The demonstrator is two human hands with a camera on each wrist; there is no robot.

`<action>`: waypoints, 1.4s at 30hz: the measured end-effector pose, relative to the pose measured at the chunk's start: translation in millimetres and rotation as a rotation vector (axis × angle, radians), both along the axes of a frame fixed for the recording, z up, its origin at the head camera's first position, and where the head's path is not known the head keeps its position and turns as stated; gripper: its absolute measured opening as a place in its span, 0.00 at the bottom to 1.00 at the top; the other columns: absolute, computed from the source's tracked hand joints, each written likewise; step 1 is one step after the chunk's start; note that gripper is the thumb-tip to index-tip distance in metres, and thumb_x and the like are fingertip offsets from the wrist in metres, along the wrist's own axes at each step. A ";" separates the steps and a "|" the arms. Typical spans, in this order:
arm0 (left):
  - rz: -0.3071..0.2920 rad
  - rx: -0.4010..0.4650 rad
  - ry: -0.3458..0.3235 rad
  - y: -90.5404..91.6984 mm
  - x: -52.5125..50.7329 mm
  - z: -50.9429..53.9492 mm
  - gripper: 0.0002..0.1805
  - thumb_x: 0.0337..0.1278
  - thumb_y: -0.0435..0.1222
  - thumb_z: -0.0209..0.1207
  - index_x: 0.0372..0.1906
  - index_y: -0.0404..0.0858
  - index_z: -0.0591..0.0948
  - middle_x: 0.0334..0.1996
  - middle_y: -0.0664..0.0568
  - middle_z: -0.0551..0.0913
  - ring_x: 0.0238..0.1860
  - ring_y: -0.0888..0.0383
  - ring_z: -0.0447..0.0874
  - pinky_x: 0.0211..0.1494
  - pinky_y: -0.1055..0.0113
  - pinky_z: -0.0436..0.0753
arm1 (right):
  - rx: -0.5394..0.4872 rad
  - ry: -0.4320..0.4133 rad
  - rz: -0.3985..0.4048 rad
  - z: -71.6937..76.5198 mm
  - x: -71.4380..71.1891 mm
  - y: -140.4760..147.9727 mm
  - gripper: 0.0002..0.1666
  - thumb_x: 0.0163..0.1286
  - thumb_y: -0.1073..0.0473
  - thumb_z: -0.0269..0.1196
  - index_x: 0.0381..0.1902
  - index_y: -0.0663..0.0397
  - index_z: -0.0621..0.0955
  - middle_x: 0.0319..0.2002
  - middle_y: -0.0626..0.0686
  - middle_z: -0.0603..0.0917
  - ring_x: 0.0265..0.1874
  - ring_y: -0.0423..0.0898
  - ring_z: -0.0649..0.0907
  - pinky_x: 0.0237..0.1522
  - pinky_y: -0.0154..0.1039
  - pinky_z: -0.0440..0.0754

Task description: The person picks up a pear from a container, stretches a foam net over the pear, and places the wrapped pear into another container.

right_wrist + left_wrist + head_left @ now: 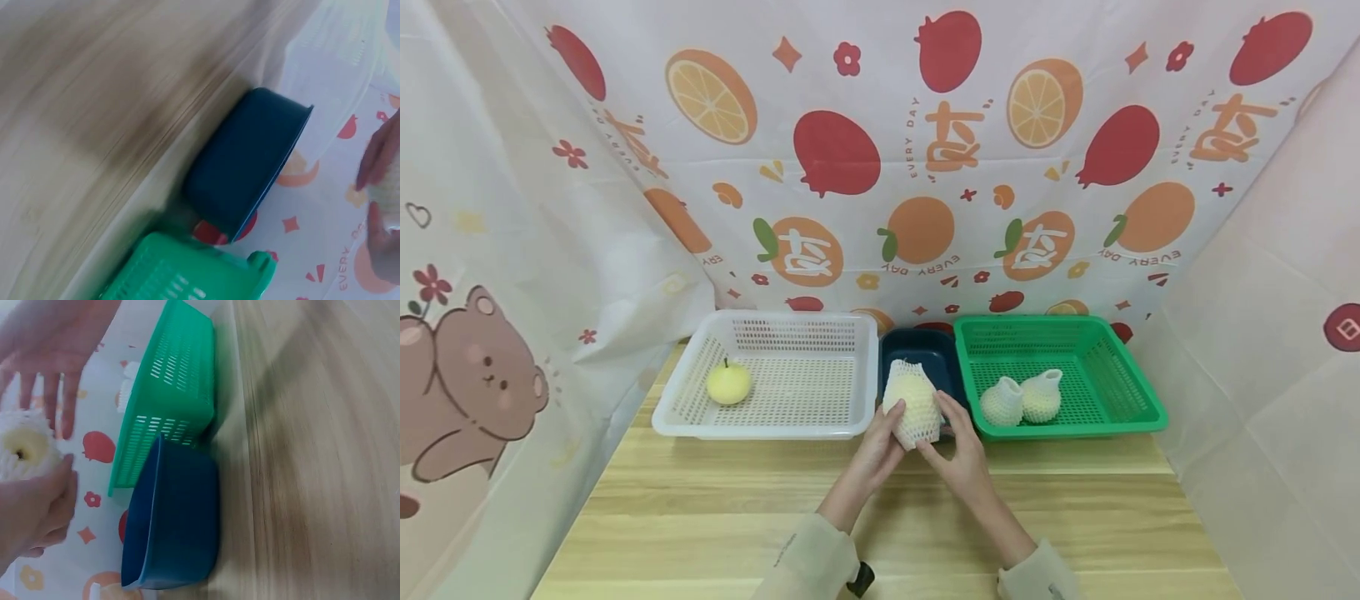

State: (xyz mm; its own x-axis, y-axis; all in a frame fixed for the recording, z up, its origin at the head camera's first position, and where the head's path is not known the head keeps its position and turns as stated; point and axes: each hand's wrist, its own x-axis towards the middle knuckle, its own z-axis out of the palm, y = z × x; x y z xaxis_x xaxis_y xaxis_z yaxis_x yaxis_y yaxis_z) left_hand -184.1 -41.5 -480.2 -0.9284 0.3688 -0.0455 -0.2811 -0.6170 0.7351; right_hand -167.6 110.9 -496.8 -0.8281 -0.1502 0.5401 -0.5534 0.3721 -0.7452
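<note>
A yellow pear in a white foam net (912, 407) is held up in front of the dark blue bin in the head view. My left hand (878, 443) grips it from the left, thumb across the net. My right hand (961, 454) is at its right side, with the thumb near the net's lower end. In the left wrist view the right hand's fingers (51, 403) look straight and spread beside the net, and the pear's stem end (20, 452) shows through the net opening. The right wrist view catches only parts of both hands at its edge.
On the left, a white basket (765, 432) holds one bare yellow pear (728, 383). The dark blue bin (917, 340) stands in the middle. A green basket (1067, 432) on the right contains two netted pears (1042, 397). All stand on a wooden table (737, 500) before a printed curtain.
</note>
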 end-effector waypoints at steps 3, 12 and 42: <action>-0.016 -0.075 0.007 0.0 0.7 0.4 0.32 0.70 0.46 0.39 0.68 0.37 0.41 0.64 0.37 0.52 0.63 0.46 0.56 0.62 0.56 0.63 | -0.089 -0.213 -0.036 2.7 1.2 -4.4 0.40 0.60 0.54 0.65 0.67 0.53 0.61 0.64 0.56 0.63 0.56 0.55 0.69 0.46 0.52 0.76; 0.047 -0.282 0.021 -0.6 1.7 -6.8 0.34 0.67 0.37 0.47 0.68 0.32 0.44 0.64 0.34 0.51 0.61 0.44 0.58 0.59 0.54 0.66 | -0.352 -0.591 -0.073 -0.9 -7.1 -4.3 0.42 0.63 0.51 0.62 0.67 0.58 0.55 0.63 0.63 0.60 0.55 0.58 0.69 0.50 0.48 0.73; -0.086 -0.041 -0.064 2.6 -0.1 -17.1 0.35 0.71 0.50 0.35 0.71 0.37 0.39 0.68 0.38 0.46 0.67 0.45 0.46 0.66 0.54 0.53 | -0.432 -0.754 -0.018 -9.6 -11.8 1.7 0.37 0.71 0.40 0.45 0.66 0.62 0.63 0.62 0.61 0.65 0.60 0.55 0.65 0.59 0.51 0.62</action>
State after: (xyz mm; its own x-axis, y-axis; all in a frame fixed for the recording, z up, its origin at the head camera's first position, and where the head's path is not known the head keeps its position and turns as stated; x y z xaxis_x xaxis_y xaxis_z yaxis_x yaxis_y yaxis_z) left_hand -184.2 -39.0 -497.3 -0.8881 0.4437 -0.1205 -0.3789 -0.5580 0.7383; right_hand -179.4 112.6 -506.4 -0.9882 -0.0417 -0.1472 0.1483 -0.0239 -0.9887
